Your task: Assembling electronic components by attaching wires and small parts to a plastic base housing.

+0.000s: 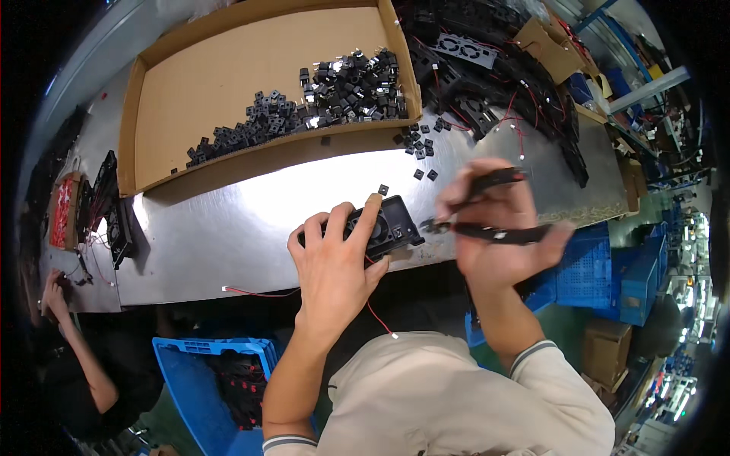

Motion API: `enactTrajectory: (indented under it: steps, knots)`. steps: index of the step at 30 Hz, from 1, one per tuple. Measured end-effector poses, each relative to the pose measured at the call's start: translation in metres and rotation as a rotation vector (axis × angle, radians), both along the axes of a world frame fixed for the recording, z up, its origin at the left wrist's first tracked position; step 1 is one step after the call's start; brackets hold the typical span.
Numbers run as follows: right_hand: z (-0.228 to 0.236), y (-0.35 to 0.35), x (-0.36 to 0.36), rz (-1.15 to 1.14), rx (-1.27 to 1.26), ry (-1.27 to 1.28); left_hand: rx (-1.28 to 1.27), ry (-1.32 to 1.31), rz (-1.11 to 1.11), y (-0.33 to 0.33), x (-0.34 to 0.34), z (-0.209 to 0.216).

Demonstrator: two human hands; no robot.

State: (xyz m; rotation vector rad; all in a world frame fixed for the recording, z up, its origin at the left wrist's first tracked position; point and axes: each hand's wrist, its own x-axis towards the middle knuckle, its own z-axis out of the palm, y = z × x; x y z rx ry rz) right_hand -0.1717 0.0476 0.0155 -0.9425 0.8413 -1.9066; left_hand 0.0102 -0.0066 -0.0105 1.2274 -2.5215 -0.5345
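Observation:
A black plastic fan housing (403, 222) lies near the front edge of the metal table. My left hand (333, 258) grips it, fingers reaching over its top and thumb at its near edge, covering much of its left part. Red wires with small white connectors trail from beneath that hand. To the right of the housing, my right hand (490, 254), blurred by motion, holds black-handled pliers (506, 234). Their handles are spread apart and their jaws point left, close to the housing's right end without visible contact. A small black square part (383, 189) sits by my left fingertips.
A shallow cardboard box (228, 53) at the back holds piles of small black parts. Loose parts (424, 141) lie beside it. Wired black housings (487, 114) are heaped at back right. Blue crates (179, 387) stand below the table. Another person's hand (55, 295) is at far left.

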Motion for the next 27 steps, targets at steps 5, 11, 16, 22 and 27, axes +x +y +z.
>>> enactTrajectory:
  steps: [5,11,16,22,27]
  knots:
    - [0.0,-0.002,-0.044,-0.258,0.028,0.466,-0.032,0.03,-0.008,0.003,0.0,-0.003]
    - [-0.044,0.007,-0.107,-0.2,0.068,1.464,-0.051,0.064,0.039,0.015,0.001,-0.008]
    - [-0.051,0.01,-0.118,-0.094,0.087,1.647,-0.016,0.092,0.091,0.025,0.002,-0.007]
    - [-0.049,0.008,-0.125,-0.042,0.19,1.68,-0.039,0.124,0.096,0.029,0.001,-0.012]
    - [-0.051,0.01,-0.128,-0.031,0.22,1.595,-0.045,0.073,0.084,0.03,-0.002,-0.007]
